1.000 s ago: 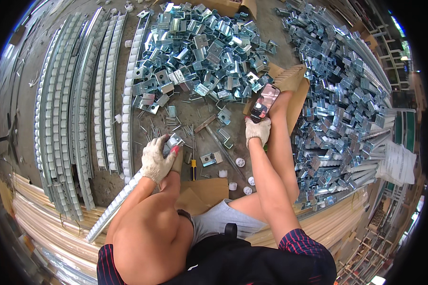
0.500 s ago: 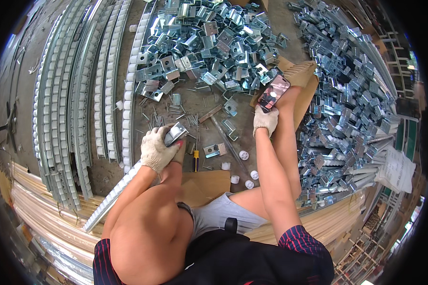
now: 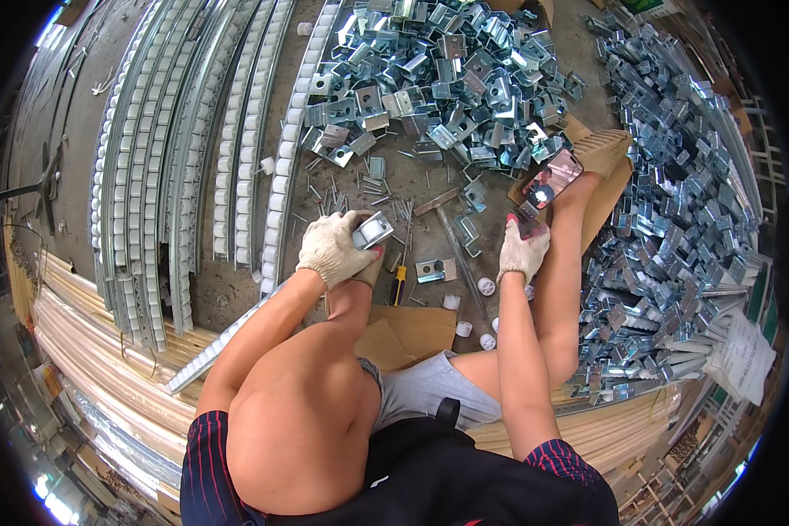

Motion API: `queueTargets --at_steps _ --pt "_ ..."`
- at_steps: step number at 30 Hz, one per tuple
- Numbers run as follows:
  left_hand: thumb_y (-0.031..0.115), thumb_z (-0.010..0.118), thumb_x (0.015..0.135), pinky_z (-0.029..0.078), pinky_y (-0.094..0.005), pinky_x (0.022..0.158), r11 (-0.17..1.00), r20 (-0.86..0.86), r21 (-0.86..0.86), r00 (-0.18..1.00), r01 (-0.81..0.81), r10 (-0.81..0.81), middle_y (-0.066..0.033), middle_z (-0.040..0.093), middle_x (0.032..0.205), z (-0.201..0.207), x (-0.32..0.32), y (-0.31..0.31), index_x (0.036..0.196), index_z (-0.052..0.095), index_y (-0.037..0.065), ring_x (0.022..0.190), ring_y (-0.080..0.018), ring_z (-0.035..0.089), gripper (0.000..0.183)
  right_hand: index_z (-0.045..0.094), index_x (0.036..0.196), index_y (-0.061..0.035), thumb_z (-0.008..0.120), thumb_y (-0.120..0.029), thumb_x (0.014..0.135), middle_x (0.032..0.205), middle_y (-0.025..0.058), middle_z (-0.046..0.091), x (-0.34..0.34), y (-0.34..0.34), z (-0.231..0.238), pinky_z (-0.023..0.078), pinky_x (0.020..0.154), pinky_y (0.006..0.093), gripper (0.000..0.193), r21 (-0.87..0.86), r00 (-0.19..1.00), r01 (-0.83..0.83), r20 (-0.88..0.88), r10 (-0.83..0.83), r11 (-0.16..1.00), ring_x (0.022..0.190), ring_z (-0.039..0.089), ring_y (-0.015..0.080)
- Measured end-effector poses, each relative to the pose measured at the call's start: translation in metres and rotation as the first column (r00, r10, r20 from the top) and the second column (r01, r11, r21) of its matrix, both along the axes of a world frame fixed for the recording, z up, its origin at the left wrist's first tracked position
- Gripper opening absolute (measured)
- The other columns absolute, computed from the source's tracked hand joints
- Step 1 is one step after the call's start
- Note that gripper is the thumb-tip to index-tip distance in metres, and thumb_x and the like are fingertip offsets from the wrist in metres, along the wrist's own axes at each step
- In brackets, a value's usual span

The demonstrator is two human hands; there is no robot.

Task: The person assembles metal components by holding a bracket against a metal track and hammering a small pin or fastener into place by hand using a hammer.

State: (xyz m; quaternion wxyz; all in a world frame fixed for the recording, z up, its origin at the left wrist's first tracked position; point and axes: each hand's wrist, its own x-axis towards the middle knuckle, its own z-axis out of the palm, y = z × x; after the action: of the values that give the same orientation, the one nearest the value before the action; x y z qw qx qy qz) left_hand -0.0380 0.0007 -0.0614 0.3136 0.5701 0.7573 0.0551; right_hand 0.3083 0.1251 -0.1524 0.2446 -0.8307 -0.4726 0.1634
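Observation:
My left hand [image 3: 335, 248], in a white work glove with bare fingertips, is closed around a short metal bracket [image 3: 374, 230] with a pale rounded part inside it. That hand rests by my left ankle. My right hand [image 3: 523, 248], gloved the same way, is just below a phone [image 3: 554, 178] with a lit screen. The phone leans on my lower right leg, and the right fingers look apart. Between my feet lie a hammer [image 3: 454, 244], a screwdriver [image 3: 398, 286] with a yellow and black handle, a flat bracket [image 3: 434, 270] and loose pins [image 3: 373, 186].
Ahead is a heap of bent metal brackets [image 3: 447, 79]; another long pile [image 3: 675, 202] lies at right. Roller tracks [image 3: 149, 175] with white rollers lie at left. White rollers [image 3: 463, 329] and cardboard [image 3: 412, 329] are near my lap. Wrapped strips [image 3: 105, 351] stand behind.
My right hand has drawn back from the phone's lower end, and its fingers have spread. The whole view has shifted, while the left hand keeps its hold on the bracket.

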Motion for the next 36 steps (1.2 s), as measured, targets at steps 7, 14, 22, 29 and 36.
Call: queueTargets --at_steps 7,14,22,29,36 --pt "0.053 0.081 0.079 0.053 -0.0484 0.096 1.000 -0.129 -0.005 0.991 0.025 -0.026 -0.0145 0.075 0.107 0.011 0.010 0.001 0.123 0.074 0.013 0.105 -0.0344 0.071 0.060 0.065 0.134 -0.0083 0.086 -0.024 0.085 0.123 0.0179 0.067 -0.033 -0.036 0.040 0.056 0.094 0.0466 0.055 0.162 0.886 -0.458 0.164 0.434 0.874 0.111 0.068 0.0345" --pt "0.054 0.085 0.075 0.051 -0.0502 0.102 0.999 0.050 -0.050 0.999 -0.018 0.021 -0.0203 0.067 0.119 0.008 0.008 -0.006 0.122 0.070 0.007 0.116 -0.0390 0.064 0.069 0.070 0.129 -0.0155 0.082 -0.027 0.088 0.106 0.0155 0.070 -0.076 -0.020 0.064 0.058 0.085 0.0488 0.044 -0.127 0.834 -0.538 0.060 0.548 0.833 0.094 0.071 0.0358" --pt "0.053 0.087 0.074 0.052 -0.0498 0.101 0.987 -0.049 -0.057 0.987 0.148 -0.150 -0.0194 0.063 0.123 0.018 0.007 -0.001 0.123 0.069 0.007 0.119 -0.0393 0.062 0.070 0.071 0.111 -0.0055 0.075 -0.021 0.101 0.101 0.0068 0.070 -0.032 -0.006 0.014 0.058 0.081 0.0360 0.019 0.164 0.777 -0.163 -0.587 0.229 0.973 0.092 0.069 0.0196" --pt "0.059 0.087 0.073 0.051 -0.0502 0.103 0.985 -0.012 -0.009 0.985 0.175 -0.175 -0.0183 0.063 0.125 0.017 0.004 0.003 0.129 0.067 0.006 0.120 -0.0385 0.061 0.079 0.068 0.116 -0.0115 0.069 -0.026 0.107 0.107 0.0030 0.072 -0.031 -0.033 0.063 0.066 0.073 0.0396 0.017 -0.013 0.161 -0.062 -0.987 -0.003 0.998 0.098 0.074 0.0219" --pt "0.067 0.083 0.076 0.053 -0.0482 0.106 0.993 0.046 -0.024 0.992 0.117 -0.116 -0.0204 0.067 0.131 -0.008 -0.012 0.019 0.141 0.064 0.007 0.123 -0.0397 0.066 0.090 0.066 0.125 -0.0105 0.067 -0.035 0.108 0.111 0.0040 0.071 -0.070 -0.062 0.091 0.062 0.067 0.0344 0.029 -0.111 0.062 -0.148 -0.993 -0.103 0.983 0.092 0.074 0.0208"
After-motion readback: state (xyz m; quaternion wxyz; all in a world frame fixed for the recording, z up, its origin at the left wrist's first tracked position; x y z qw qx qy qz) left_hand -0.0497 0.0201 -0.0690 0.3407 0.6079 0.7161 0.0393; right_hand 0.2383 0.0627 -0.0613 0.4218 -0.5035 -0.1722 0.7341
